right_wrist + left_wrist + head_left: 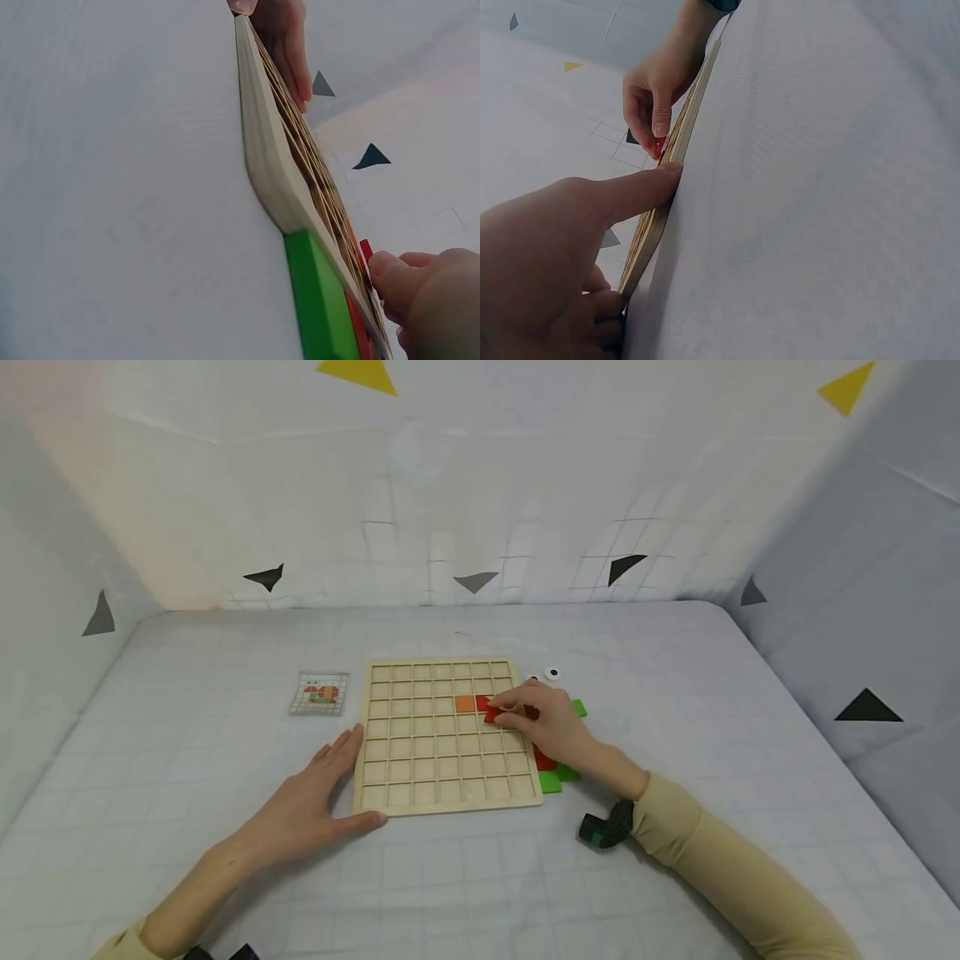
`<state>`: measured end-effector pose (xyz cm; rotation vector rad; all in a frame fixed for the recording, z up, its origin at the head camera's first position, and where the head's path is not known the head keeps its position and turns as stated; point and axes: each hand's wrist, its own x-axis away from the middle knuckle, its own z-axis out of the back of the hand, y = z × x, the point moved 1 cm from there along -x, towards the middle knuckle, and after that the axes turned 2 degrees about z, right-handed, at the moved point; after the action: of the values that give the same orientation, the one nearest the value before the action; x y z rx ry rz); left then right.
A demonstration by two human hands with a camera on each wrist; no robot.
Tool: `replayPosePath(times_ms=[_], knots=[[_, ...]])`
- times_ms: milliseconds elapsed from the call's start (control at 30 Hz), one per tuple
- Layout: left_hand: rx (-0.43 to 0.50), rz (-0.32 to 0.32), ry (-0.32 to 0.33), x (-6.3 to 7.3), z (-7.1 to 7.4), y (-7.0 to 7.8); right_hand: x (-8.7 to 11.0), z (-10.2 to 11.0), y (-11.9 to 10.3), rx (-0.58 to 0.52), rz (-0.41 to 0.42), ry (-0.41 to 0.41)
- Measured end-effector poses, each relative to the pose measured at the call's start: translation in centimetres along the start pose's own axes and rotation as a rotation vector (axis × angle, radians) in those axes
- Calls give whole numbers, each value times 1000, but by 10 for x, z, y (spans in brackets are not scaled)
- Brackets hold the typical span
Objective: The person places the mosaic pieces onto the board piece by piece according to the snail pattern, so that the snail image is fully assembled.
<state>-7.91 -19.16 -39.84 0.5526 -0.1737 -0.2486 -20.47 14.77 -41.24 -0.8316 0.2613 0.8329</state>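
Pinching red tile (491, 715) in right grip (551, 722) over grid board (447, 746), 2 o'clock; touching 8 o'clock edge with spread left grip (307, 806).

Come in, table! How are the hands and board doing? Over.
Left hand touching edges of board. Right hand pinching red tile over board. Orange tile set in board. Green tiles at board's right, apparently not in the way.

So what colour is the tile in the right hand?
That tile is red, clearest in the head view.
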Motion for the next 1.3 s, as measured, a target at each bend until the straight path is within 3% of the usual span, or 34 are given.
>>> replayPosePath(times_ms=[200, 367, 767, 1300], knots=[[-2, 15, -5, 2, 1, 0, 1, -5, 2, 43, 157, -4], [5, 18, -6, 2, 2, 1, 1, -6, 0, 67, 229, -3], [4, 18, -8, 2, 1, 1, 0, -6, 0, 60, 234, -28], [-1, 26, -8, 2, 1, 1, 3, -7, 4, 78, 121, 63]])
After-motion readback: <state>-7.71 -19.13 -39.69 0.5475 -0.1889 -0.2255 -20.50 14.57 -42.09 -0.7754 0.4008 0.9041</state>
